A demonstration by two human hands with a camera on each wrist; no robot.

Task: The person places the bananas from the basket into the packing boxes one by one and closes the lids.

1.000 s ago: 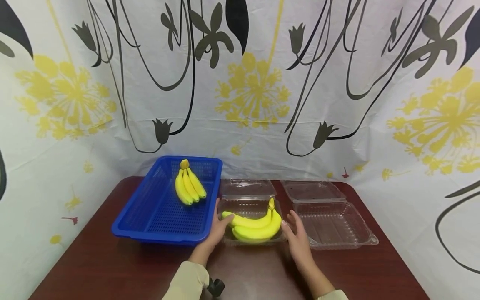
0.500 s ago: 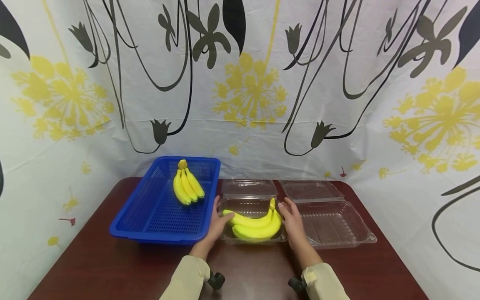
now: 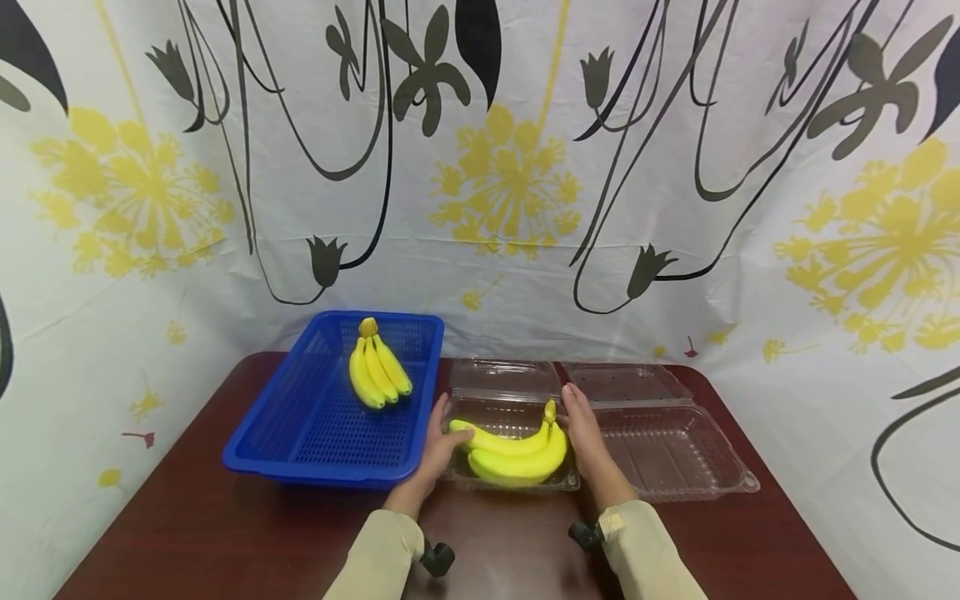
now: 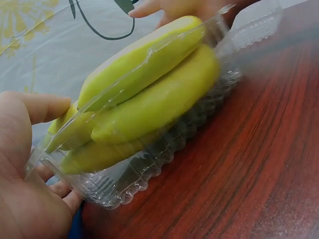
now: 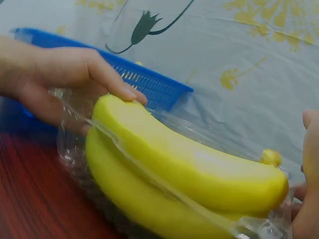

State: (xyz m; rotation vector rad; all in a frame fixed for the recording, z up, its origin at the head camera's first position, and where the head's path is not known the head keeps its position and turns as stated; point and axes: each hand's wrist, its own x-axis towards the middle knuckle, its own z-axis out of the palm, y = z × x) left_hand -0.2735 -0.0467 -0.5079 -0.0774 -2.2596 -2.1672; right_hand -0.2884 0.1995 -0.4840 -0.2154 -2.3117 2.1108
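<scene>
A bunch of yellow bananas [image 3: 517, 463] lies in the base of a clear plastic clamshell container [image 4: 112, 191], its stem toward the right. My left hand [image 3: 435, 450] holds the container's left wall, thumb over the rim on a banana tip and fingers outside. In the left wrist view, those fingers show behind the clear wall. My right hand [image 3: 592, 442] stands along the container's right side, its fingers fairly straight and pointing away from me. Behind the base, the clamshell's lid [image 3: 502, 379] lies folded back.
A blue plastic basket [image 3: 300, 417] stands to the left, with another banana bunch [image 3: 375, 367] inside. To the right lies a second open clear container [image 3: 675, 450]. All rest on a dark red-brown table [image 3: 187, 533] before a patterned cloth [image 3: 510, 292].
My right hand has moved in against the container's right side and its fingers have straightened. The container with the bananas has shifted slightly right. My left hand keeps its hold.
</scene>
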